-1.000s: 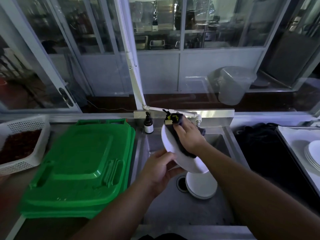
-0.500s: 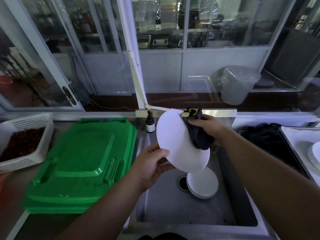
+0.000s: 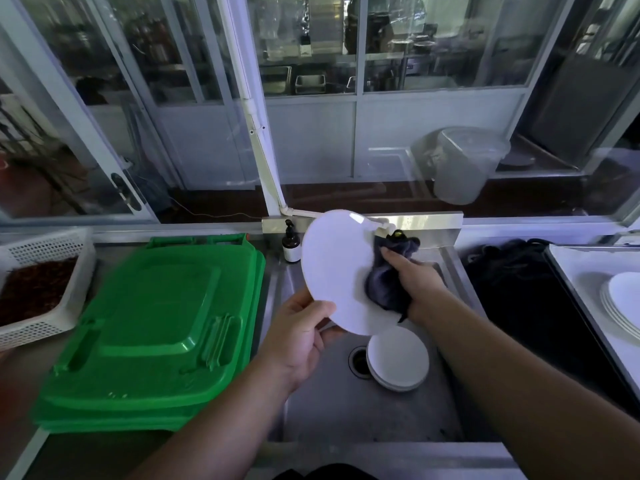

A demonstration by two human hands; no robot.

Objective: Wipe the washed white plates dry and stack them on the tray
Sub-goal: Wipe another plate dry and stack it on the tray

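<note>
The left hand [image 3: 300, 336] holds a white plate [image 3: 337, 268] tilted over the sink [image 3: 346, 407] — thumb on its face, fingers curled behind its lower-left rim. The right hand [image 3: 414, 282] grips a dark cloth [image 3: 382, 289] against the plate's right side. More plates [image 3: 398, 362] lie beside the drain; a stack [image 3: 623, 303] sits on the tray [image 3: 571, 268] at right.

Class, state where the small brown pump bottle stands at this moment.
In the head view the brown pump bottle stands left of centre at the sink's back-left corner, between the green lid and the held white plate.
</note>
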